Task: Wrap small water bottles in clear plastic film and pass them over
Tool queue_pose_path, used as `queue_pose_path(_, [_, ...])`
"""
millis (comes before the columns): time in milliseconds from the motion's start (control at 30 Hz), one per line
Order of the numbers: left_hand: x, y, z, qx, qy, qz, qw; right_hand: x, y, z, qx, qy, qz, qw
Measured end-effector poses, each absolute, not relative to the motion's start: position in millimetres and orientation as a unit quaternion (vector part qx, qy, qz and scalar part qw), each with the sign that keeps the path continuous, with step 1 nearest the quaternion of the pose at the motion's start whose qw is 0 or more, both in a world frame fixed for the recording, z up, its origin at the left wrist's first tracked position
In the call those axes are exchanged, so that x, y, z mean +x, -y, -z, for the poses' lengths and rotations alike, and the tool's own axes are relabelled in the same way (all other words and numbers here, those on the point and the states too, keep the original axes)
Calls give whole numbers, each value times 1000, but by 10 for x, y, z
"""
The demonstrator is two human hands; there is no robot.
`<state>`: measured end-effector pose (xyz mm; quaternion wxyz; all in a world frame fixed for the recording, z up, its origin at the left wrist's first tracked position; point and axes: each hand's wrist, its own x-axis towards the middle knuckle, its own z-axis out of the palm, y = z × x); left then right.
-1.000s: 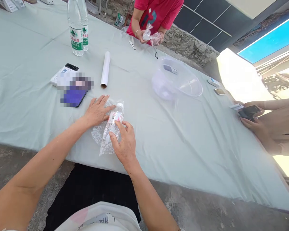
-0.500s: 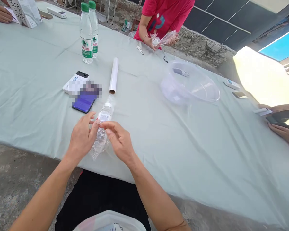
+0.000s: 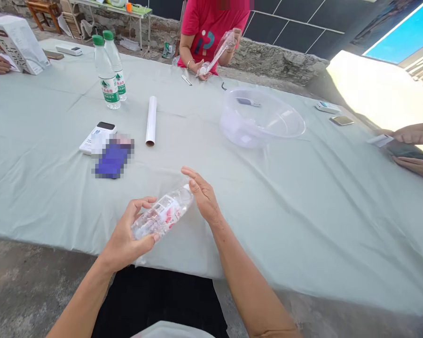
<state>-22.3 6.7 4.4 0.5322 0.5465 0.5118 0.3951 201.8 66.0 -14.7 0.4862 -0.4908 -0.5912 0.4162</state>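
Observation:
A small clear plastic bottle (image 3: 164,216) wrapped in cling film lies on its side just above the near edge of the table (image 3: 303,211). My left hand (image 3: 129,237) grips its bottom end, fingers curled round it. My right hand (image 3: 202,195) has its fingers stretched out and its palm pressed against the bottle's cap end.
A cling film roll (image 3: 151,121), a phone (image 3: 111,159), a white box (image 3: 97,137), two green-capped water bottles (image 3: 107,70) and a clear plastic basin (image 3: 262,117) lie farther back. A person in red (image 3: 211,23) wraps a bottle opposite. Another person's hands (image 3: 414,150) hold a phone at right.
The wrapped bottle has been lifted off the table and turned sideways. My left hand moved to its base and my right hand went to the cap end, fingers now spread.

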Motion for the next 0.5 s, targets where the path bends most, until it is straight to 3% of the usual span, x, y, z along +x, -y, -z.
queue_pose_path(100, [-157,-120,-138,449,-459,-442,626,2146,-514,113,-451,554,-503,487])
queue_pose_path(200, [-28,-367,-133,314,-493,-472,660,2200,-280,5,-510,553,-478,453])
queue_pose_path(333, [214,-815,-99,226,-555,-526,604,2218,-46,-119,-580,529,-444,432])
queue_pose_path(433, [458,-1114,-108,268,-549,-604,513,2238,-80,-117,-578,436,-467,507])
queue_pose_path(500, [627,-1264,-87,404,-534,-628,396,2272,-240,-73,-570,360,-489,553])
